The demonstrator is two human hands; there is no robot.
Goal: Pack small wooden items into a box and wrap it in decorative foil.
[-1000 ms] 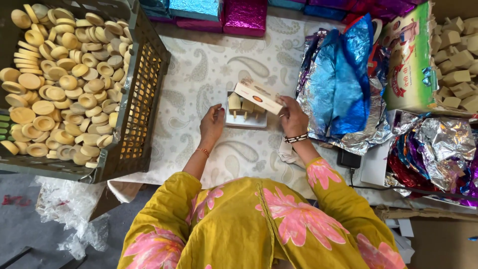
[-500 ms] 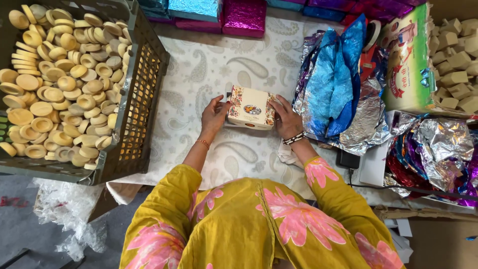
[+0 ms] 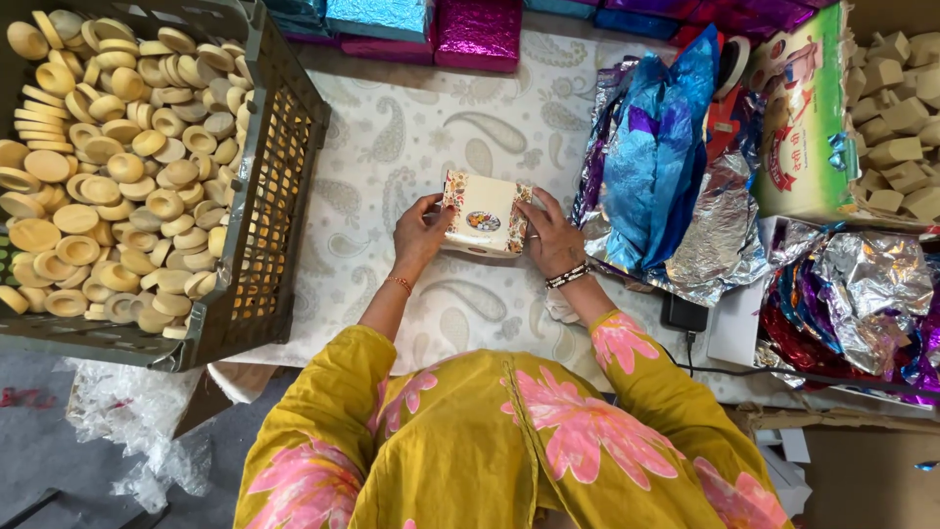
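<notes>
While clasping the small cream cardboard box with floral edges (image 3: 484,215) left of the crumpled blue foil sheets (image 3: 661,147): left hand (image 3: 421,233) and right hand (image 3: 550,238) gripping opposite sides on the paisley tabletop (image 3: 392,137). Lid-seating step, seemingly; even downward pressure needed.

Cream box (image 3: 483,214) with floral edges; white paisley cloth (image 3: 411,127); grey crate (image 3: 279,147) of tan discs (image 3: 108,167); blue foil (image 3: 656,157).
</notes>
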